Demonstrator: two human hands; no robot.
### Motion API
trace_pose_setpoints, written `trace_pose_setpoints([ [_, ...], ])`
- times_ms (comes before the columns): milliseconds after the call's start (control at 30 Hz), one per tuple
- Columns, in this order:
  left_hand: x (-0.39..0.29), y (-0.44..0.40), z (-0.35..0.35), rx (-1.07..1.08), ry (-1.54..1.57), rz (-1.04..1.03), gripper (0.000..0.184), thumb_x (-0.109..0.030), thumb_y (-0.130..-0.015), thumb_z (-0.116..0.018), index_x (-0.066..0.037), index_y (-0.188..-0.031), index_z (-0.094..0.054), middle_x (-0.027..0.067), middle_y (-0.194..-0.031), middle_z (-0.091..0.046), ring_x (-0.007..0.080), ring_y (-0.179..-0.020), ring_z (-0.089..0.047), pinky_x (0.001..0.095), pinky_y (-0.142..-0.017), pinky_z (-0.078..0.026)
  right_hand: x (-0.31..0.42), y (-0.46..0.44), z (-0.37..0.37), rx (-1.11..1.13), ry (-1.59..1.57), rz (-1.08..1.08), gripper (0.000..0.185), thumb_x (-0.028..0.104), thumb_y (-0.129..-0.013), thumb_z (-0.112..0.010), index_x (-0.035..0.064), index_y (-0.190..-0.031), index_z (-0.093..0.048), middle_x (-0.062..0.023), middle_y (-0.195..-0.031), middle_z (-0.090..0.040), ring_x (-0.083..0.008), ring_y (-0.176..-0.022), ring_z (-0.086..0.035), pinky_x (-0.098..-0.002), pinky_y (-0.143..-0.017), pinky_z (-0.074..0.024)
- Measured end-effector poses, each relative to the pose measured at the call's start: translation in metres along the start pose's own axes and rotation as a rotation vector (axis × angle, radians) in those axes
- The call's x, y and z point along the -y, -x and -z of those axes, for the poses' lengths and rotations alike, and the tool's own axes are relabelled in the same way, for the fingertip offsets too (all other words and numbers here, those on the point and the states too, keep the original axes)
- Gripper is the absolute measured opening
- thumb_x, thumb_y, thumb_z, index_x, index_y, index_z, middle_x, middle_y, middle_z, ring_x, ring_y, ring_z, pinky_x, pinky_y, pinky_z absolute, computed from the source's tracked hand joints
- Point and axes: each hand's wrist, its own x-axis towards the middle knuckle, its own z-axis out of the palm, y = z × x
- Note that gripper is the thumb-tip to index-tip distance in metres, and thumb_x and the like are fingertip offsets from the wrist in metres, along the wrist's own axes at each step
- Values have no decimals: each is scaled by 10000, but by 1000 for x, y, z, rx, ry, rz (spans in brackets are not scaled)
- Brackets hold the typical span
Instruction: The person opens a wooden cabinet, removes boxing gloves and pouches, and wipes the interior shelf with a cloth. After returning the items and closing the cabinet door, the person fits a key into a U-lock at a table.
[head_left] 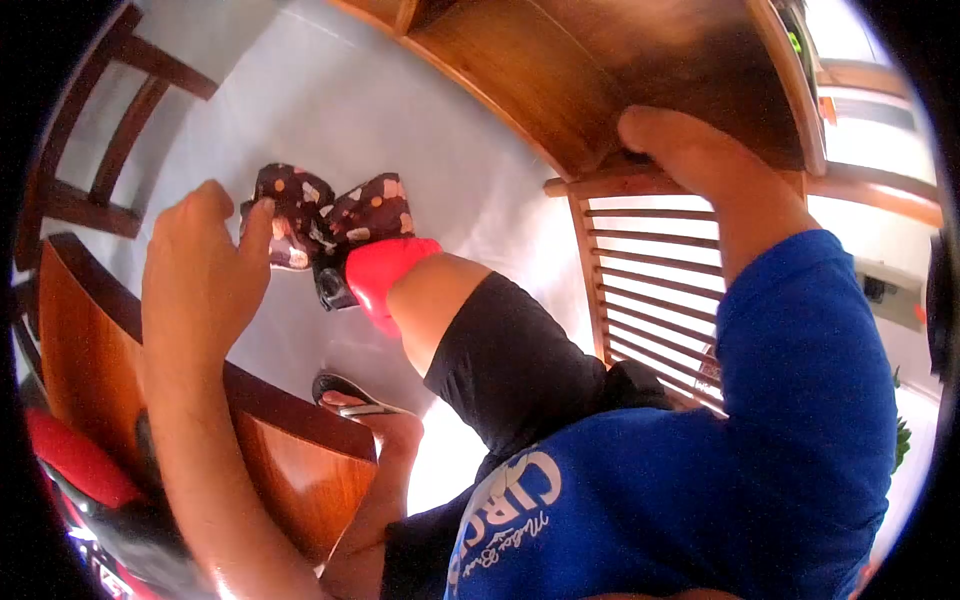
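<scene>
My left hand [205, 275] is raised at the left, thumb and fingers apart, with nothing visible between them. Behind it in view, a dark patterned cloth item [370, 210] with light and orange shapes lies over the grey floor. My right hand [675, 150] is at a brown wooden piece of furniture [520, 75] near its slatted part; its fingers are mostly hidden, so its grip is unclear. A glossy red item [385, 280] sits against my bare leg, beside a small black object [332, 285].
A curved wooden seat or table [300, 465] stands at the lower left, with a red and black item [85, 460] beside it. A dark wooden frame [130, 110] is at the upper left. A foot in a flip-flop [355, 395] rests on the floor.
</scene>
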Motion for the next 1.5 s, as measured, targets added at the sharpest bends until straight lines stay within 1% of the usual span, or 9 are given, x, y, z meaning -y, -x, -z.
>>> trace_pose_setpoints([
  [67,5,1,-8,-67,-18,-60,332,-255,-917,-711,72,-889,-659,309,-856,-668,486,-887,-653,527,-775,-518,-40,-12,20,227,342,11,239,127,-864,-678,34,-1054,-790,-218,-1169,-723,-380,-1070,-701,-466,-934,-551],
  [233,9,0,-15,-167,-26,-128,332,-249,-915,-719,65,-844,-634,293,-813,-650,473,-831,-645,525,-756,-502,-113,21,83,407,504,-80,263,149,-885,-651,45,-1095,-770,-207,-1206,-704,-375,-1100,-682,-469,-952,-537],
  [400,8,-3,-10,-126,-35,-122,331,-259,-926,-720,64,-893,-652,279,-729,-644,437,-752,-676,499,-717,-511,-62,17,69,450,351,77,288,171,-905,-625,56,-1136,-751,-197,-1244,-685,-369,-1130,-662,-472,-970,-523],
  [533,4,-1,-9,-117,29,-84,353,-243,-911,-712,69,-788,-603,296,-829,-632,492,-848,-613,535,-749,-481,-7,6,36,504,190,265,307,189,-921,-604,65,-1169,-735,-188,-1274,-670,-365,-1154,-646,-475,-985,-512],
  [667,7,0,-15,-109,22,-79,332,-242,-916,-708,69,-835,-623,293,-843,-631,486,-872,-608,528,-760,-474,-31,-13,30,506,232,240,327,207,-937,-583,73,-1202,-719,-179,-1304,-655,-360,-1178,-631,-478,-1000,-500],
  [867,13,5,-20,-158,-68,-101,310,-257,-964,-705,43,-933,-638,200,-696,-619,296,-643,-626,411,-611,-475,-117,-22,51,503,472,-15,356,234,-962,-551,86,-1251,-696,-166,-1349,-632,-354,-1213,-607,-481,-1022,-484],
  [967,11,7,-23,-133,-57,-68,299,-259,-979,-699,31,-963,-630,157,-756,-613,224,-653,-576,369,-616,-465,-117,-44,32,491,445,-45,370,247,-974,-535,93,-1276,-684,-160,-1371,-621,-350,-1231,-595,-483,-1033,-475],
  [1367,13,2,-34,-109,-48,-58,291,-273,-972,-712,6,-956,-630,128,-741,-565,216,-646,-532,366,-621,-447,-53,-149,-63,456,162,30,475,347,-1016,-487,152,-1435,-600,-125,-1511,-540,-361,-1355,-521,-504,-1107,-432],
  [1500,12,-1,-33,-81,-27,-50,290,-276,-971,-713,1,-952,-628,124,-732,-554,216,-642,-524,369,-620,-444,-79,-198,-116,590,414,388,420,286,-1019,-458,58,-1296,-677,-152,-1381,-627,-321,-1174,-582,-477,-1017,-464],
])
